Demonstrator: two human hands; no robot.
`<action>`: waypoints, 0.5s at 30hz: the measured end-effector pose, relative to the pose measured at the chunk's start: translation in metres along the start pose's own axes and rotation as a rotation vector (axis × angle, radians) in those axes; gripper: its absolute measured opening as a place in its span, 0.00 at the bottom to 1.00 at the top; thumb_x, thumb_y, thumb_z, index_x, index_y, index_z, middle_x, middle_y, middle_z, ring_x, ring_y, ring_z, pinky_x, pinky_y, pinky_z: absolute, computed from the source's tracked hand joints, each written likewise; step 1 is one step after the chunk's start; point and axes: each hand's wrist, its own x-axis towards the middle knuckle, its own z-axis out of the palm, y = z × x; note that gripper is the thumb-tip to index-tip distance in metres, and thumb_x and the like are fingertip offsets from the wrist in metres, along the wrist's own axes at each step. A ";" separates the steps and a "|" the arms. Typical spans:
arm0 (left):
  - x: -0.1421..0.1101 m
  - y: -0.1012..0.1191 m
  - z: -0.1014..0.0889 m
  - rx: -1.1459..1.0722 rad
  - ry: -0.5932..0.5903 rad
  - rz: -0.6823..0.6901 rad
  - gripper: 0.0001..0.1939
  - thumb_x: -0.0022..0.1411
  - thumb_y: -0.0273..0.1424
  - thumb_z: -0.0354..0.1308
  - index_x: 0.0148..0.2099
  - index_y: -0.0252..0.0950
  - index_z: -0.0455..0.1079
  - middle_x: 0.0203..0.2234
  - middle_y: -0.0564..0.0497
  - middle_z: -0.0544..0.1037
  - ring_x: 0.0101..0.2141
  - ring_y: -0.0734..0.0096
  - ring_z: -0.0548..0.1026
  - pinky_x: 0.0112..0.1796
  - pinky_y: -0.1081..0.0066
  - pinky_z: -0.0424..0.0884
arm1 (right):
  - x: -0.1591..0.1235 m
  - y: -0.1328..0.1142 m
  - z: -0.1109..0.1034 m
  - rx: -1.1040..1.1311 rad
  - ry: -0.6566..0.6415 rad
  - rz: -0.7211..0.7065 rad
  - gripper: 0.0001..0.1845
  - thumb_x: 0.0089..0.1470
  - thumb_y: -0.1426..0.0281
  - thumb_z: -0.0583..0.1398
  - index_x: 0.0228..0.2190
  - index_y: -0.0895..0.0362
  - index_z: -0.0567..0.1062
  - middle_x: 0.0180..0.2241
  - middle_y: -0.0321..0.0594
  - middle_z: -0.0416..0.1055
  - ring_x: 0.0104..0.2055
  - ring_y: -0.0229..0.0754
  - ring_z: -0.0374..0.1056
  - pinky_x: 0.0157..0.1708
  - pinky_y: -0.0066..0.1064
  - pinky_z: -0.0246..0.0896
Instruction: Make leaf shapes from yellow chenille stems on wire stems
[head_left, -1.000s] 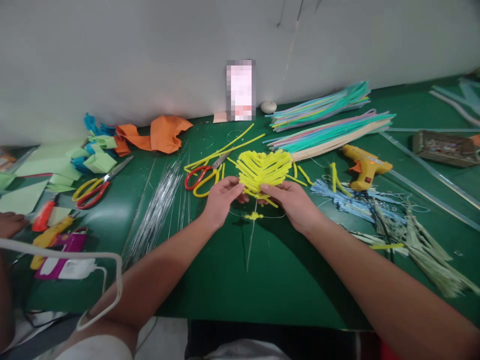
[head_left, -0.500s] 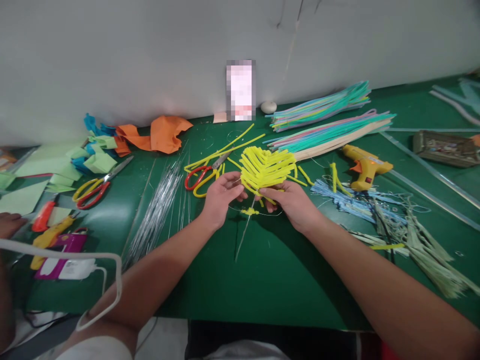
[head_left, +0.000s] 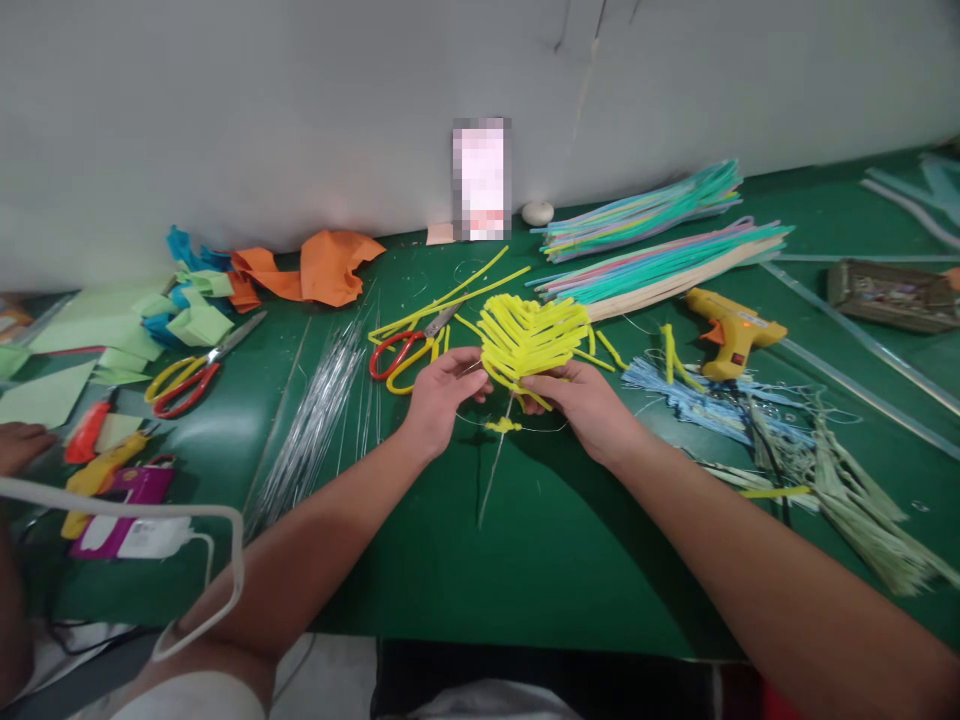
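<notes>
A yellow leaf made of pipe cleaners (head_left: 534, 333) is held up over the green table between both hands. My left hand (head_left: 448, 398) pinches its lower left edge, and my right hand (head_left: 574, 400) grips its lower right edge with the thumb on top. A thin wire stem (head_left: 491, 478) hangs from the leaf's base, with a small yellow twist (head_left: 503, 426) around it. Some fingertips are hidden behind the leaf. Just behind my left hand lie red-and-yellow-handled scissors (head_left: 397, 357) and loose yellow pipe cleaners (head_left: 450, 298).
Bundles of coloured pipe cleaners (head_left: 660, 270) lie at the back, with a yellow glue gun (head_left: 731, 335) to their right. Silver wires (head_left: 319, 420) and a second pair of scissors (head_left: 199, 375) are on the left. Another person's hand (head_left: 22, 447) rests at the far left edge.
The hanging stem's lower end has swung slightly to the right. Both hands keep nearly the same place and hold on the leaf.
</notes>
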 end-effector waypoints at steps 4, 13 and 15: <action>0.000 0.001 0.001 0.013 0.002 -0.006 0.17 0.48 0.34 0.70 0.41 0.37 0.76 0.28 0.53 0.79 0.25 0.77 0.74 0.28 0.74 0.69 | -0.001 -0.001 0.000 -0.003 0.015 0.005 0.11 0.41 0.64 0.67 0.26 0.59 0.78 0.22 0.36 0.72 0.23 0.37 0.65 0.28 0.33 0.58; 0.000 0.006 0.004 -0.048 0.046 -0.036 0.12 0.49 0.32 0.67 0.38 0.34 0.75 0.21 0.55 0.76 0.22 0.78 0.73 0.27 0.75 0.68 | 0.000 0.003 0.000 0.081 0.007 -0.017 0.13 0.45 0.60 0.67 0.29 0.58 0.78 0.25 0.37 0.74 0.25 0.36 0.65 0.28 0.31 0.57; 0.001 0.007 0.003 -0.061 0.049 -0.037 0.12 0.50 0.32 0.67 0.38 0.34 0.74 0.23 0.55 0.76 0.22 0.78 0.73 0.26 0.74 0.68 | -0.001 0.003 0.001 0.105 0.026 -0.012 0.13 0.45 0.61 0.67 0.30 0.58 0.78 0.26 0.37 0.75 0.24 0.36 0.65 0.27 0.31 0.57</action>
